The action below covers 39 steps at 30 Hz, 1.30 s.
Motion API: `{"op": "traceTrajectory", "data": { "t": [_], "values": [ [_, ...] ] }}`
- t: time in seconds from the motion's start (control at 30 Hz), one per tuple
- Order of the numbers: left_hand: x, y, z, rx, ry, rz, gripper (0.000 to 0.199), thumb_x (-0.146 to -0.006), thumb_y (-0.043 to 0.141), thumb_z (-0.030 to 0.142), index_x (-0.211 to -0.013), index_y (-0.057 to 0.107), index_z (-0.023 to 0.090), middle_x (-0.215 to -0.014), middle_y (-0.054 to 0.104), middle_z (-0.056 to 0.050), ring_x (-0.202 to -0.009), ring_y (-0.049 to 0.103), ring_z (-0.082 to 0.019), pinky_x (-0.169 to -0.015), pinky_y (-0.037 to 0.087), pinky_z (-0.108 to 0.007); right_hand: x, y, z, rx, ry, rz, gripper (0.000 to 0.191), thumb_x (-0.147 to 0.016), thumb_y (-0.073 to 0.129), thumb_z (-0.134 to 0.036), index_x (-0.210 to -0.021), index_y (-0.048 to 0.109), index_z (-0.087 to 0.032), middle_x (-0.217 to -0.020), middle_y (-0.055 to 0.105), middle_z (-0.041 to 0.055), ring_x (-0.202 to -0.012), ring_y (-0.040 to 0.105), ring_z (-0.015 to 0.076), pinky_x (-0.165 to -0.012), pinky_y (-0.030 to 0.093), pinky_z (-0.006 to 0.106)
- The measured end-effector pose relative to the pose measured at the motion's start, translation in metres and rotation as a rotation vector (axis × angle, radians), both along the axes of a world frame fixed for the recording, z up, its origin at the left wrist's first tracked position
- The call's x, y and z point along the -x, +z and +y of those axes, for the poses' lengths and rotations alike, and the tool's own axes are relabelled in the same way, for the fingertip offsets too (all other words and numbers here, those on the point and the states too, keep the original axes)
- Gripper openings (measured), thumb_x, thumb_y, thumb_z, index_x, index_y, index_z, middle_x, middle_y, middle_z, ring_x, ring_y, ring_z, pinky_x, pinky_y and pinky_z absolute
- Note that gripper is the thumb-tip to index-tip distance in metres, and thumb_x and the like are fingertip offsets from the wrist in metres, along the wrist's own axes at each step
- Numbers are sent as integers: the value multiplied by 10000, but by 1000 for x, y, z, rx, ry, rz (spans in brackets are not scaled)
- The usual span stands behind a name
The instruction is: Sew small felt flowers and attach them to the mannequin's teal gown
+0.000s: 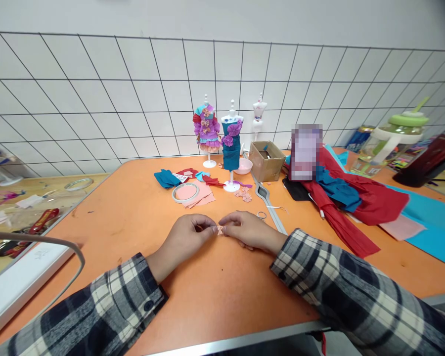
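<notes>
The small pink piece (220, 230) is just above the orange table (193, 296), between the fingertips of both hands, near the middle of the view. The left hand (187, 237) pinches its left side, thumb and forefinger drawn together and the other fingers curled. The right hand (252, 230) closes on the opposite side in a similar pinch, its remaining fingers bent beneath the palm. Beyond them, the cardboard box (269, 170) is open at the top and shows a bit of blue inside; the rest is unclear. Beside it sits a pink bowl (244, 169), its contents too small to tell.
</notes>
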<state>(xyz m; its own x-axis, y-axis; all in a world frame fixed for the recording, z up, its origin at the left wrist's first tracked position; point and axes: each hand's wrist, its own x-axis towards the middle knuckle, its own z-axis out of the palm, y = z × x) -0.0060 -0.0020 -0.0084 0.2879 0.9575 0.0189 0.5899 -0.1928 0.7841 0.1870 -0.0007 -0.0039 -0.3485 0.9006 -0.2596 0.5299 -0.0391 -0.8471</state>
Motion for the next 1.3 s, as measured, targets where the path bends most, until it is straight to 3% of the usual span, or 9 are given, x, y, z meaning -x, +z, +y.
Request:
{"op": "traceTrajectory", "data": {
  "t": [0.17, 0.33, 0.53, 0.7, 0.83, 0.9, 1.0, 1.2, 1.3],
  "values": [
    [-1, 0, -1, -18, -29, 31, 195, -771, 585, 332, -776, 716, 188, -765, 732, -20, -700, 643, -178, -652, 472, -268, 1, -2, 0, 25, -33, 88, 190, -782, 652, -358, -851, 653, -181, -605, 547, -51, -381, 401, 38, -358, 281, 182],
    [-2, 1, -3, -14, -30, 45, 190, -759, 577, 323, -745, 698, 176, -728, 715, -16, -673, 623, -170, -624, 456, -261, 1, -5, 1, 66, -31, 67, 177, -789, 617, -361, -845, 635, -194, -566, 513, -62, -360, 396, 53, -349, 279, 195],
    [-3, 2, -1, -43, -27, 139, 184, -759, 563, 308, -724, 696, 186, -697, 690, -7, -642, 588, -162, -592, 424, -260, -1, -2, 2, -288, -44, -109, 149, -733, 667, -346, -769, 686, -203, -770, 687, 6, -669, 589, 124, -565, 398, 229],
    [0, -5, 1, -185, -122, 272, 147, -778, 588, 302, -778, 708, 217, -783, 673, -27, -753, 603, -191, -664, 449, -292, -2, -5, 2, -386, 89, -269, 91, -734, 628, -277, -738, 708, -234, -706, 680, -17, -655, 572, 127, -575, 356, 244],
    [3, 2, -3, -357, -120, 367, 260, -770, 644, 325, -1001, 664, 209, -854, 658, -47, -827, 589, -222, -730, 461, -345, -1, -8, 0, -485, 121, -319, 99, -733, 595, -245, -735, 694, -243, -697, 676, -28, -669, 552, 131, -568, 323, 246],
    [3, 8, -5, -473, -252, 371, 229, -810, 604, 271, -1025, 653, 207, -949, 657, -62, -908, 581, -221, -805, 454, -356, -1, -8, 0, -509, 126, -314, 94, -738, 594, -259, -727, 681, -226, -700, 671, -19, -664, 542, 130, -563, 314, 245],
    [2, 17, -8, -570, -405, 426, 172, -867, 549, 259, -978, 675, 220, -965, 664, -59, -933, 579, -218, -827, 441, -367, -1, -7, 3, -438, 132, -246, 114, -738, 607, -289, -711, 663, -193, -711, 662, -6, -652, 541, 121, -561, 331, 233],
    [4, 19, -4, -583, -446, 373, 133, -857, 601, 301, -926, 689, 229, -1008, 699, -43, -993, 606, -218, -906, 422, -388, -7, -1, 9, -158, 167, 7, 111, -732, 589, -192, -772, 684, -152, -731, 655, -11, -670, 556, 104, -600, 389, 202],
    [3, 16, -4, -511, -394, 273, 163, -873, 571, 324, -852, 700, 226, -954, 719, -43, -941, 633, -204, -887, 443, -360, -8, 3, 8, -82, 122, 139, 129, -757, 595, -221, -795, 695, -150, -727, 646, -14, -658, 545, 91, -595, 391, 192]
  ]
}}
